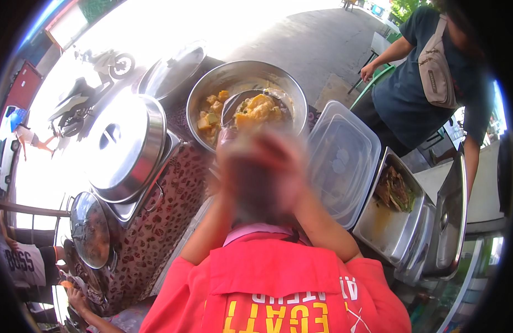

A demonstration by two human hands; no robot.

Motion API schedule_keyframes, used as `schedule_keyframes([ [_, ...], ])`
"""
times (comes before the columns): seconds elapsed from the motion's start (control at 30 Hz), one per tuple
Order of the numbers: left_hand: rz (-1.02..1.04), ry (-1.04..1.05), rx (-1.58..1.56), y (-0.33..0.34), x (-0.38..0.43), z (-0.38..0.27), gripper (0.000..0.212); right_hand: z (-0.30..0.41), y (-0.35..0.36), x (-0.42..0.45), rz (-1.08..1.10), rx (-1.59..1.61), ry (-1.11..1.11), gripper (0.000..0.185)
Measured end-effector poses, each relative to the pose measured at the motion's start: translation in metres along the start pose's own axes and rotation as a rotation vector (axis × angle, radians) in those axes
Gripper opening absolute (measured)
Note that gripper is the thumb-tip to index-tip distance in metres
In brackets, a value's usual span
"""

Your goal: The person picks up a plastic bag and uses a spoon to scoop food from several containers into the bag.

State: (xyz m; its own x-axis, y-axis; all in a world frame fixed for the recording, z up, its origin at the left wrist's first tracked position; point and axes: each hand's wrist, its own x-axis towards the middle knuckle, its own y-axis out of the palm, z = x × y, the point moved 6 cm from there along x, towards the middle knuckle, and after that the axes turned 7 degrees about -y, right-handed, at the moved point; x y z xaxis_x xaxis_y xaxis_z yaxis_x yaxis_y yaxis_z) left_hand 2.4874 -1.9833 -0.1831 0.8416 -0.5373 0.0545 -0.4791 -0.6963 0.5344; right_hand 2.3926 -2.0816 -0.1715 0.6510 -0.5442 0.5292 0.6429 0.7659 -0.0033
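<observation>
Both my forearms reach up from red sleeves to a heavily blurred patch in the middle of the view. My left hand and my right hand are close together there, and the blur hides their fingers and anything between them. Just beyond them stands a wide metal pot with chunks of orange squash stew inside. Within that pot, a smaller bowl, seemingly lined with clear plastic, holds more of the stew. My hands overlap the near side of the pot in the picture; whether they touch it I cannot tell.
Left, a lidded steel pot and a glass-lidded pan stand on a patterned tablecloth. Right are a clear plastic lid, a steel tray of cooked food and an upright metal lid, near a person wearing a bag.
</observation>
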Motion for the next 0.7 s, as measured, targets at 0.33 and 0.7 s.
schedule_keyframes([
  [0.33,-0.205,-0.117,0.08,-0.044,0.031,0.007,0.01,-0.013,-0.035,-0.008,-0.158,0.546,0.508,0.018],
  [0.7,0.066,-0.34,-0.128,-0.031,0.027,0.032,0.014,0.031,-0.073,-0.018,0.115,-0.229,-0.076,0.013],
])
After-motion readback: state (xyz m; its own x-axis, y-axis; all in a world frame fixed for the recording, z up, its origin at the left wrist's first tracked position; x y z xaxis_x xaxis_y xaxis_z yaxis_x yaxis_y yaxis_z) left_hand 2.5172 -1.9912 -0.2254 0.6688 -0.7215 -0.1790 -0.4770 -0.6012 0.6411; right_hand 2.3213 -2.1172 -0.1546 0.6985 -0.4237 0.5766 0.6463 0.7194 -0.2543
